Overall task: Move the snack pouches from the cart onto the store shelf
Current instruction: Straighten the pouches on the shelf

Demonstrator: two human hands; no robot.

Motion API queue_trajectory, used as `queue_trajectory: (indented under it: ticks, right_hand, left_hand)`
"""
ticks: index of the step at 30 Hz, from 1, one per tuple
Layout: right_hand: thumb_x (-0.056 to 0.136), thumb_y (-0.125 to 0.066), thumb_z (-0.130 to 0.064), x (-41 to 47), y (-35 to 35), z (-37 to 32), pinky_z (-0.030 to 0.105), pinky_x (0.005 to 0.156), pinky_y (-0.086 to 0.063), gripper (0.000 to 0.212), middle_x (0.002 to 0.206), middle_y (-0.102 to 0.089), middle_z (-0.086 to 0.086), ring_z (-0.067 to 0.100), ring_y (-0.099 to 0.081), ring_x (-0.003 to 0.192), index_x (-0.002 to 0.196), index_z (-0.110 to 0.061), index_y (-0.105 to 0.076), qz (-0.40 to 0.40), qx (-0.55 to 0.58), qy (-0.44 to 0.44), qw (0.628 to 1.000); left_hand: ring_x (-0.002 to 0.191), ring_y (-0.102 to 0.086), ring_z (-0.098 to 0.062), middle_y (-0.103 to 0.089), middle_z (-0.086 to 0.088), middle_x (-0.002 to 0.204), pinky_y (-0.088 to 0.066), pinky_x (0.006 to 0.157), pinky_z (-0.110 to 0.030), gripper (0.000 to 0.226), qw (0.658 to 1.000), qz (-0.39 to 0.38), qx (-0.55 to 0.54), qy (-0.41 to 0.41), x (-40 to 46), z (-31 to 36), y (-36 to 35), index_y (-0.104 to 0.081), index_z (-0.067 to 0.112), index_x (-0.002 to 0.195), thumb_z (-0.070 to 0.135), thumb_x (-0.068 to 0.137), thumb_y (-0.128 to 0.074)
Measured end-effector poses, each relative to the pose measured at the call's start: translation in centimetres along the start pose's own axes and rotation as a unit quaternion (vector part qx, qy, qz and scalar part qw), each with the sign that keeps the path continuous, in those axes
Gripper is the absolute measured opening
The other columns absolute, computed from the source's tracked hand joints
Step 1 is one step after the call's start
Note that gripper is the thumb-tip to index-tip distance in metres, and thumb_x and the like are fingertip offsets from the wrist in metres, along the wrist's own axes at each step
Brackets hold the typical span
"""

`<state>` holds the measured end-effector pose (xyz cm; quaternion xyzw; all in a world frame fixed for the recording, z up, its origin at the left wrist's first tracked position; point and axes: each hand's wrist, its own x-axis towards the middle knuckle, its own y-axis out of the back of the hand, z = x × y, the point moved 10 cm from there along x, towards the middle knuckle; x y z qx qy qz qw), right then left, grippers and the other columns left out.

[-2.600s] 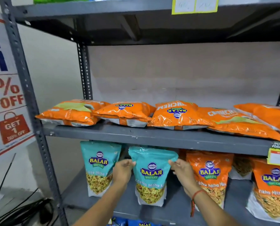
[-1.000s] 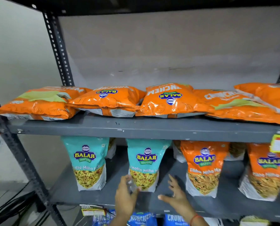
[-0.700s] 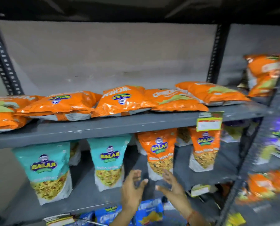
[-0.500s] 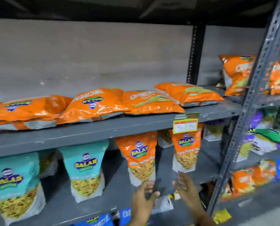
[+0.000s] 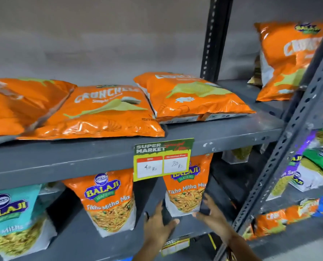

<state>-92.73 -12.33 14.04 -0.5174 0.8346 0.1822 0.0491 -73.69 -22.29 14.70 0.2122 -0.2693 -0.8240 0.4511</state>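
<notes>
On the lower grey shelf (image 5: 92, 240) stand three upright pouches: a teal one (image 5: 13, 221) at the left, an orange one (image 5: 109, 202) in the middle and another orange pouch (image 5: 187, 193) at the right. My left hand (image 5: 158, 227) hovers open just left of the right orange pouch's base. My right hand (image 5: 213, 213) is open at that pouch's right lower edge, fingers close to or touching it. Neither hand grips anything. The cart is out of view.
Flat orange chip bags (image 5: 107, 112) lie on the upper shelf (image 5: 222, 136). A price tag (image 5: 162, 159) hangs from its front edge and covers the right pouch's top. A perforated steel upright (image 5: 288, 144) separates a neighbouring rack with more snack bags (image 5: 292, 59).
Both hands let go of the teal pouch and moved right along the lower shelf to the right orange pouch. The view swung right and came closer.
</notes>
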Motion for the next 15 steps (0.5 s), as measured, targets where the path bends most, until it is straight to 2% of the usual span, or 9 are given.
queue_trajectory:
  ticks: [1,3,5,6,9,15]
  right_hand:
    - [0.065,-0.081,-0.046,0.5,0.0,0.5,0.048,0.111,-0.034,0.105,0.154,-0.031,-0.005,0.019,-0.030,0.142,0.148,-0.031,-0.019,-0.013,-0.006,-0.011,1.000]
    - [0.056,-0.079,-0.059,1.3,0.2,1.2,0.032,0.107,-0.039,0.100,0.145,-0.041,-0.014,0.003,-0.040,0.133,0.141,-0.037,-0.032,-0.028,-0.007,-0.017,0.999]
    - [0.052,-0.078,-0.062,1.7,0.6,1.0,0.008,0.090,-0.042,0.081,0.127,-0.050,-0.026,-0.020,-0.048,0.111,0.125,-0.049,-0.045,-0.027,-0.013,-0.003,1.000]
    - [0.055,-0.078,-0.060,1.8,0.8,0.7,0.007,0.090,-0.041,0.079,0.126,-0.049,-0.028,-0.021,-0.048,0.110,0.125,-0.050,-0.044,-0.030,-0.014,0.007,0.999]
    - [0.069,-0.078,-0.043,2.1,1.9,0.7,0.032,0.111,-0.030,0.094,0.140,-0.038,-0.017,0.005,-0.034,0.134,0.146,-0.030,-0.026,-0.019,-0.037,-0.004,0.999]
    - [0.074,-0.076,-0.038,1.5,1.8,-0.2,0.034,0.107,-0.031,0.087,0.147,-0.037,-0.009,0.010,-0.033,0.134,0.145,-0.031,-0.025,-0.011,-0.052,0.020,0.998]
  left_hand:
    - [0.134,-0.045,-0.017,-0.053,0.011,0.141,-0.002,0.121,-0.050,0.087,1.000,0.004,-0.007,-0.003,0.3,0.4,-0.3,-0.030,0.029,0.144,0.066,0.069,-0.056]
    - [0.128,-0.052,-0.020,-0.063,0.009,0.131,-0.006,0.121,-0.053,0.074,0.999,0.024,-0.038,-0.002,0.9,0.7,-0.5,-0.040,0.031,0.137,0.062,0.073,-0.059]
    - [0.123,-0.056,-0.021,-0.067,0.007,0.125,-0.011,0.121,-0.051,0.068,0.998,0.042,-0.046,0.010,1.2,0.8,-0.6,-0.047,0.030,0.130,0.065,0.072,-0.057]
    - [0.122,-0.056,-0.019,-0.068,0.008,0.123,-0.007,0.122,-0.050,0.068,0.998,0.048,-0.038,0.010,1.4,0.9,-0.7,-0.049,0.030,0.128,0.067,0.072,-0.054]
    - [0.122,-0.057,-0.016,-0.068,0.010,0.123,0.000,0.122,-0.047,0.064,0.998,0.052,-0.019,0.010,1.8,1.1,-1.2,-0.049,0.031,0.128,0.065,0.075,-0.056]
    - [0.125,-0.054,-0.018,-0.066,0.007,0.127,0.003,0.123,-0.048,0.066,0.998,0.049,-0.015,0.023,1.8,1.1,-1.7,-0.043,0.032,0.134,0.063,0.077,-0.055]
